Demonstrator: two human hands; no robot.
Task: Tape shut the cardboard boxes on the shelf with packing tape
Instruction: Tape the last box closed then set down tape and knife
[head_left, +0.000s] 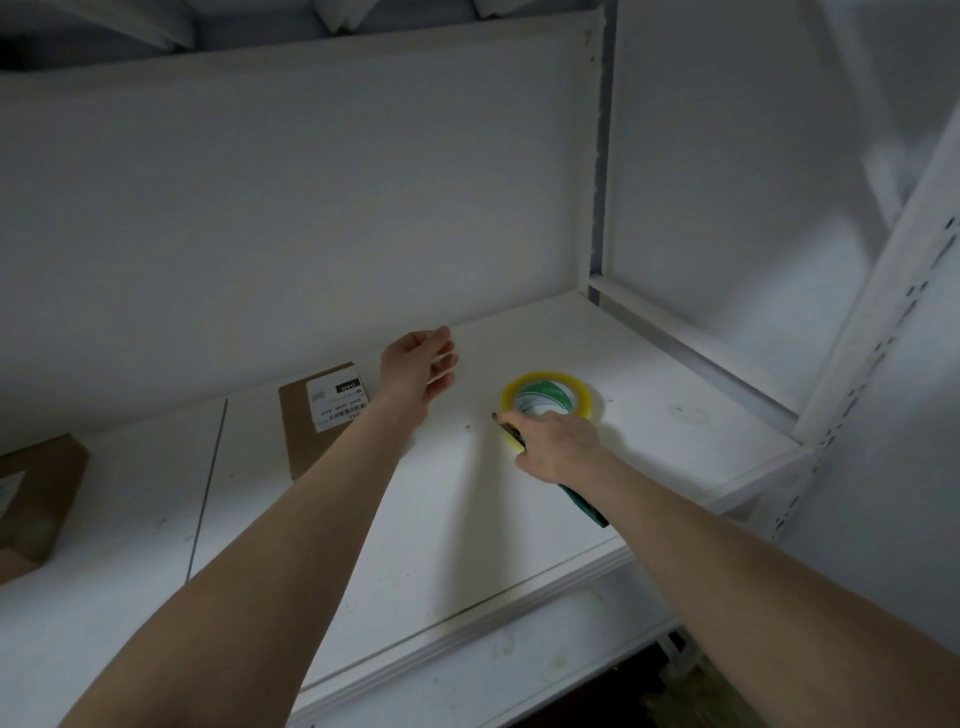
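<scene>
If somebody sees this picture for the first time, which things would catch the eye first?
The yellow tape roll lying flat on the white shelf stands out, right of centre. Close by it, the right hand grips a green-and-yellow cutter, its tip pointing away from the person. The left hand reaches out above the shelf, next to a labelled cardboard box.

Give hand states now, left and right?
Left hand: open, fingers loosely curled, nothing visibly held.
Right hand: closed, gripping the utility knife.
</scene>
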